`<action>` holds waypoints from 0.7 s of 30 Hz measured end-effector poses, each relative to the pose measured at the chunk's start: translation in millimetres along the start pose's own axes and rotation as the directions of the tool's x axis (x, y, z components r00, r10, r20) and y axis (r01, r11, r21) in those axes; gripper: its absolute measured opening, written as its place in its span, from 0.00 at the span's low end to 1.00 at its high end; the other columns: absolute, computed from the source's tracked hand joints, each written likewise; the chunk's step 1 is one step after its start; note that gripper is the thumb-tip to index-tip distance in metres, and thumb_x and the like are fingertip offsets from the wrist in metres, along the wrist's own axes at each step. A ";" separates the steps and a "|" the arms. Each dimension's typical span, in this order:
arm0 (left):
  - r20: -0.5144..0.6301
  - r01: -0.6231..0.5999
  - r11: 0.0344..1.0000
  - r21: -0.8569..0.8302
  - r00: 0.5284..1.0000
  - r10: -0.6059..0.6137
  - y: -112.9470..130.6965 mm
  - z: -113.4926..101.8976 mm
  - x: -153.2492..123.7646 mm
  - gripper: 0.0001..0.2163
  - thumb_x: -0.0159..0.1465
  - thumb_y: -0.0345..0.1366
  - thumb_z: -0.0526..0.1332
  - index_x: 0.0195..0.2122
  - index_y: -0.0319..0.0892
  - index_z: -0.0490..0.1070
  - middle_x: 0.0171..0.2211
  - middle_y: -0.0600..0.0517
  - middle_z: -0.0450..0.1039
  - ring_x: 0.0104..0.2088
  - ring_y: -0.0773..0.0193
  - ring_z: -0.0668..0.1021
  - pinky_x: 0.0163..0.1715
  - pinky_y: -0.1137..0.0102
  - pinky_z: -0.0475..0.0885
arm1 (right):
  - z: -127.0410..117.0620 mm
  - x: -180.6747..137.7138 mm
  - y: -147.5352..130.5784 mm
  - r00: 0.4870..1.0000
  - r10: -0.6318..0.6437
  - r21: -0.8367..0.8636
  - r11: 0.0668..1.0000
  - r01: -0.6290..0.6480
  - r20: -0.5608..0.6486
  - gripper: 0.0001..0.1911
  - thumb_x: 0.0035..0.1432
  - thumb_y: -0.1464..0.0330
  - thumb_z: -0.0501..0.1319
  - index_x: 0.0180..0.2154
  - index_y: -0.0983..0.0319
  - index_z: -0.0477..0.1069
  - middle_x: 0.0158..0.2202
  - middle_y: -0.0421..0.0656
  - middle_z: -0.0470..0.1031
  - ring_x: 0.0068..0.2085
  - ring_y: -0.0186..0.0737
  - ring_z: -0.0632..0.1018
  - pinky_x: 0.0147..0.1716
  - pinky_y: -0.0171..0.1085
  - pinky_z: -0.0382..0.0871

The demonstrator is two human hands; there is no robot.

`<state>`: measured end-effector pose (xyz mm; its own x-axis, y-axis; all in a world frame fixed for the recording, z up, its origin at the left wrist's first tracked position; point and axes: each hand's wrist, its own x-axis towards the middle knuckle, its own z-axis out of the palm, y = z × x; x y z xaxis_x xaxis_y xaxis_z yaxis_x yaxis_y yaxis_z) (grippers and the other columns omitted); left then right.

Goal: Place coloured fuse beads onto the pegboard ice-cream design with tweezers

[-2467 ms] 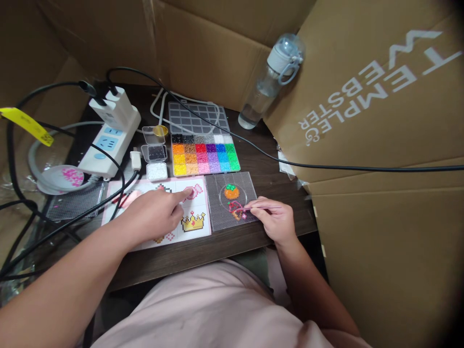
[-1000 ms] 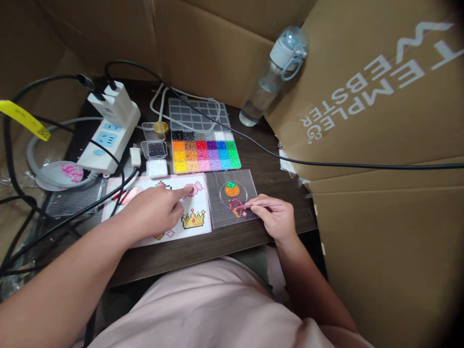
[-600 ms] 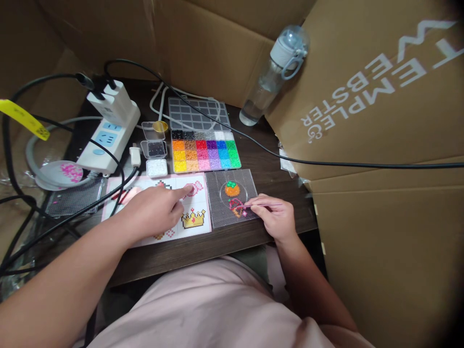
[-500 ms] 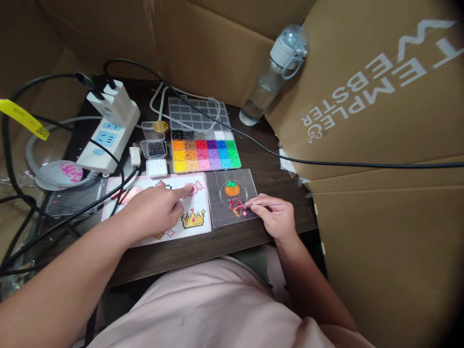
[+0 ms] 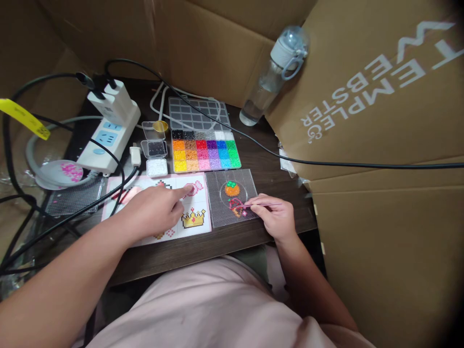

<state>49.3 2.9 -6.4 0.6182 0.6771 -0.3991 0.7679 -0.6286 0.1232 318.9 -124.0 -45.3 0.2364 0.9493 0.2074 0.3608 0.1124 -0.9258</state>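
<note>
Unmoved: left hand pointing on paper, right grip pinching slim, perhaps metal tweezers.

Dark wood-grain table. Near front edge: printed pattern sheet, clear gridded pegboard just beside it, right. Behind: many-coloured bead box, lid laid back; small white-filled box, small black-filled box. Left: white power strip, second gridded board partly under cables. Far right: water bottle, standing.
</note>
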 end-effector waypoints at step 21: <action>-0.052 -0.055 0.990 -0.127 0.997 0.049 -0.5 0.1 -7.1 0.25 0.65 0.35 0.47 0.64 0.48 0.62 0.40 0.40 0.80 0.39 0.50 0.81 0.36 0.62 0.70 | -16.3 23.6 11.0 0.980 -0.082 0.071 0.993 0.096 -0.179 0.04 0.53 0.69 0.68 0.33 0.57 0.82 0.34 0.46 0.83 0.37 0.48 0.82 0.41 0.46 0.78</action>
<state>44.5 -1.7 -3.7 0.6627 0.6647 -0.3451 0.7479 -0.6110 0.2594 343.2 -105.1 -45.4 0.3637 0.8687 0.3362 0.3168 0.2240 -0.9217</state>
